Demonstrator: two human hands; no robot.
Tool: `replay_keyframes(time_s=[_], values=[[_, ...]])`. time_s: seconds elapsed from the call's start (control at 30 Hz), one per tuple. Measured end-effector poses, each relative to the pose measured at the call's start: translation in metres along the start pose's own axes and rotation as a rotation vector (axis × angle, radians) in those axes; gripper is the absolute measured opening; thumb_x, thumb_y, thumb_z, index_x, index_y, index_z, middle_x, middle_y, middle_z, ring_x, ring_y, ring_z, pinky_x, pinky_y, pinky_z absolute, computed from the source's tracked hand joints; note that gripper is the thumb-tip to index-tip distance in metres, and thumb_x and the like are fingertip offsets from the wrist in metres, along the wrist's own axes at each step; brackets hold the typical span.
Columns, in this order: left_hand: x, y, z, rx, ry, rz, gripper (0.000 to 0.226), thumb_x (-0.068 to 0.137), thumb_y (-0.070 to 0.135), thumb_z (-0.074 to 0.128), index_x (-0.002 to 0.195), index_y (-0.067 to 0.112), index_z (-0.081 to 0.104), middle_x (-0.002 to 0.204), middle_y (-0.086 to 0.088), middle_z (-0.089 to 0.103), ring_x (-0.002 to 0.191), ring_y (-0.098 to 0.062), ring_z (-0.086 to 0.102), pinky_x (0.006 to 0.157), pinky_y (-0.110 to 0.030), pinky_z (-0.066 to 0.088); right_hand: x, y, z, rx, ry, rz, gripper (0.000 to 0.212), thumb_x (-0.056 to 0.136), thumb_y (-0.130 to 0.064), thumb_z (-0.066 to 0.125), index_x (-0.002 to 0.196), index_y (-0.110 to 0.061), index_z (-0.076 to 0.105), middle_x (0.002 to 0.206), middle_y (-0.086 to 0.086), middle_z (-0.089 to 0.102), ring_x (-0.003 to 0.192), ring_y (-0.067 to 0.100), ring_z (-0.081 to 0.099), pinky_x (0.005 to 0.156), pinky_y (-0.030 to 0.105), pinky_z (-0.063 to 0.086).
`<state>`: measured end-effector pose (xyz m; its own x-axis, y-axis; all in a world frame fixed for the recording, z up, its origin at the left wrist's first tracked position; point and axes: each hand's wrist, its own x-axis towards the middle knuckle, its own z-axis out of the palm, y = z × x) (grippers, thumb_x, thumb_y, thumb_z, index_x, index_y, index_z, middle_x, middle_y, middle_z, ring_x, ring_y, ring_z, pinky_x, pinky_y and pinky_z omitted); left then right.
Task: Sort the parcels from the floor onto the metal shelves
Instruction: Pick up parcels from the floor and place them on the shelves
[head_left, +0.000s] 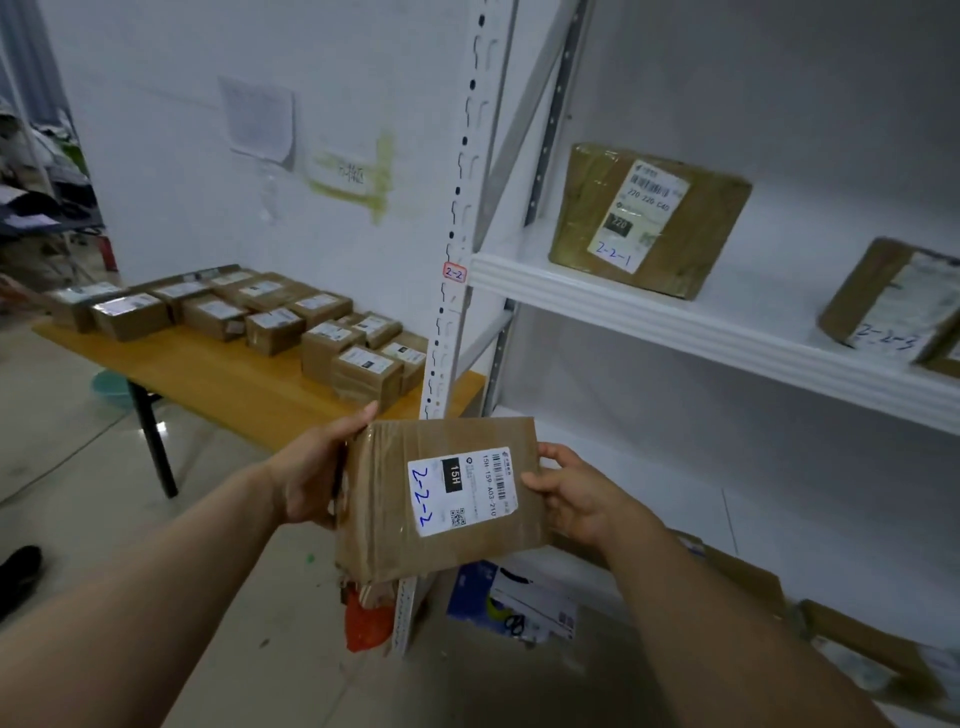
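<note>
While the parcel (384, 519) was up in front of the rack, both hands had it, label face towards the camera, likely so the handwritten 2-2-2 could be checked against the rack tags. Left grip (311, 467): wrapped round the left edge, one digit tip over the top-left corner, looked to be taking most of the weight. Right grip (571, 493): thumb tip on the top face at the label's edge, fingers curled at the right edge, pinching it. Thin dark thing (340, 483) between left palm and box, maybe a pen, couldn't tell. Parcel was in the air, below the shelf (675, 312) lip, resting on nothing, in front of the upright (457, 208). Red-edged tag (454, 273) on that upright read 2-2, level with that shelf. On it: box marked 2-2-1 (649, 221) at the left, another box (883, 306) further right, marked 2-2-something, last digit unclear. Bare gap between them; my read is that's the slot for 2-2-2, numbers running left to right. Next move would need a lift over the lip and a set-down in the gap, label outward like its neighbours. Risk: clipping the lip or nudging 2-2-1. Taped cardboard, rigid, should slide fine. More boxes (260, 317) sat in rows on the tabletop (234, 374) behind
</note>
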<state>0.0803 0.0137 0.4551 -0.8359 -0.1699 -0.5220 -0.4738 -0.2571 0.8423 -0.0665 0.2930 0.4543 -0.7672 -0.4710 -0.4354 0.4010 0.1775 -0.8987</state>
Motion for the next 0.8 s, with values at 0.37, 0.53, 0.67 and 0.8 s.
replay_keyframes(time_s=[0.37, 0.53, 0.67, 0.8], values=[[0.022, -0.011, 0.015, -0.924, 0.007, 0.064, 0.035, 0.070, 0.039, 0.070, 0.094, 0.014, 0.072, 0.103, -0.014, 0.072, 0.088, -0.035, 0.068, 0.084, -0.051, 0.051, -0.007, -0.073, 0.014, -0.002, -0.120, -0.326, 0.043, 0.088, 0.008, 0.066, 0.119, -0.021, 0.067, 0.106, 0.000, 0.076, 0.086, 0.015, 0.075, 0.068, 0.028, 0.060], [0.018, 0.003, 0.034, -1.063, -0.059, 0.246, 0.027, 0.074, 0.034, 0.062, 0.068, 0.012, 0.078, 0.078, -0.012, 0.073, 0.067, -0.031, 0.071, 0.067, -0.048, 0.057, -0.023, -0.121, 0.026, 0.085, -0.024, -0.496, 0.038, 0.082, 0.009, 0.073, 0.114, -0.011, 0.070, 0.104, 0.007, 0.076, 0.086, 0.017, 0.075, 0.071, 0.026, 0.060], [0.010, 0.028, 0.054, -1.140, -0.138, 0.331, 0.028, 0.079, 0.038, 0.063, 0.069, 0.017, 0.078, 0.076, -0.008, 0.071, 0.068, -0.028, 0.070, 0.067, -0.043, 0.056, -0.039, -0.145, 0.030, 0.360, 0.141, -0.655, 0.055, 0.080, -0.007, 0.082, 0.130, -0.012, 0.059, 0.121, 0.015, 0.069, 0.093, 0.020, 0.073, 0.072, 0.029, 0.060], [0.006, 0.060, 0.085, -1.165, -0.288, 0.375, 0.028, 0.087, 0.036, 0.054, 0.086, 0.018, 0.075, 0.082, -0.011, 0.071, 0.077, -0.031, 0.070, 0.077, -0.046, 0.055, -0.057, -0.146, 0.030, 0.351, 0.023, -0.617, 0.088, 0.072, -0.027, 0.086, 0.147, -0.019, 0.042, 0.132, 0.012, 0.067, 0.117, 0.030, 0.066, 0.091, 0.046, 0.056]])
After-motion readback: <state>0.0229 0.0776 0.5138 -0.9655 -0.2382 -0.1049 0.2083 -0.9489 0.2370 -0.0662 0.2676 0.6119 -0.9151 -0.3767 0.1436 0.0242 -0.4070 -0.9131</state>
